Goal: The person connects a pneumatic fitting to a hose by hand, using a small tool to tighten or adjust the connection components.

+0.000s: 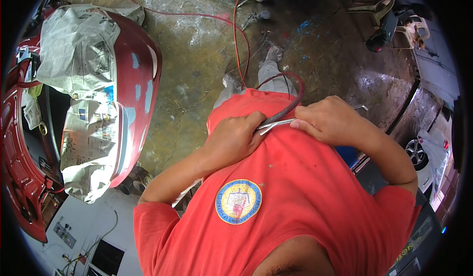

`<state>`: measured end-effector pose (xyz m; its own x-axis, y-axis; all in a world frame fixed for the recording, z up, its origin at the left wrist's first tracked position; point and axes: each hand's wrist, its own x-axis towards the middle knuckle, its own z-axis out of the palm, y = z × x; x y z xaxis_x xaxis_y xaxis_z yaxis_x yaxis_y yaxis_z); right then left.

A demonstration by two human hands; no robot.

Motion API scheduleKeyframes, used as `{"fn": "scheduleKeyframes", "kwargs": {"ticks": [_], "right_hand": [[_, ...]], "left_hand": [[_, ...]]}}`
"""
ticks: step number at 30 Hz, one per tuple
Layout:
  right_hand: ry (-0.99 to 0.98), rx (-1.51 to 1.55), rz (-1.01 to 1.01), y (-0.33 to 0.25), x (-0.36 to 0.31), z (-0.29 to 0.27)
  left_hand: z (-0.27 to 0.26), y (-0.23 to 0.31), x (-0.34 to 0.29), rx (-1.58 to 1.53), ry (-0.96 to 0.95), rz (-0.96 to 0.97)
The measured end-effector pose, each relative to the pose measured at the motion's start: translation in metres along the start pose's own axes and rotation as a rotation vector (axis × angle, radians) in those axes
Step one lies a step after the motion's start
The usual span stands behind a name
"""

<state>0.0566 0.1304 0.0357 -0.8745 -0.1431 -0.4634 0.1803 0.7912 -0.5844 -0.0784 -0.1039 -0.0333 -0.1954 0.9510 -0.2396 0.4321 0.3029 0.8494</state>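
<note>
In front of my red shirt [305, 187], both hands are closed near the end of a dark red hose [298, 86]. The hose arches up from the floor and bends down to my left hand [241, 132], which grips its end. A slim silver metal tool [279, 124] with a forked, lever-like end spans the gap between my hands. My right hand [327, 120] is closed around this tool. A thin bent metal tip [362, 107] shows beyond that hand; whether it belongs to the same tool is hard to see. My fingers hide how hose and tool meet.
On the left stands a red car body [135, 59] with grey filler patches, partly masked with newspaper [79, 49]. Orange-red hose [235, 39] trails over the stained floor [192, 74] to metal fittings or spray tools [256, 17]. Plastic chairs [411, 32] and a white car [419, 153] are at right.
</note>
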Motion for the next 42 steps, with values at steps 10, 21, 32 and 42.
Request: {"fn": "scheduleKeyframes", "kwargs": {"ticks": [10,21,32,42], "right_hand": [[0.11,0.186,0.107,0.0,-0.005,0.031],[0.511,0.693,0.357,-0.012,0.02,0.066],[0.496,0.561,0.268,0.007,-0.01,0.021],[0.201,-0.263,-0.139,-0.001,0.004,-0.048]], "left_hand": [[0.003,0.003,0.007,-0.058,0.161,-0.041],[0.001,0.005,0.073,-0.012,0.502,-0.037],[-0.038,0.009,0.062,-0.152,0.217,-0.16],[-0.063,0.0,0.039,-0.062,-0.279,-0.003]]}}
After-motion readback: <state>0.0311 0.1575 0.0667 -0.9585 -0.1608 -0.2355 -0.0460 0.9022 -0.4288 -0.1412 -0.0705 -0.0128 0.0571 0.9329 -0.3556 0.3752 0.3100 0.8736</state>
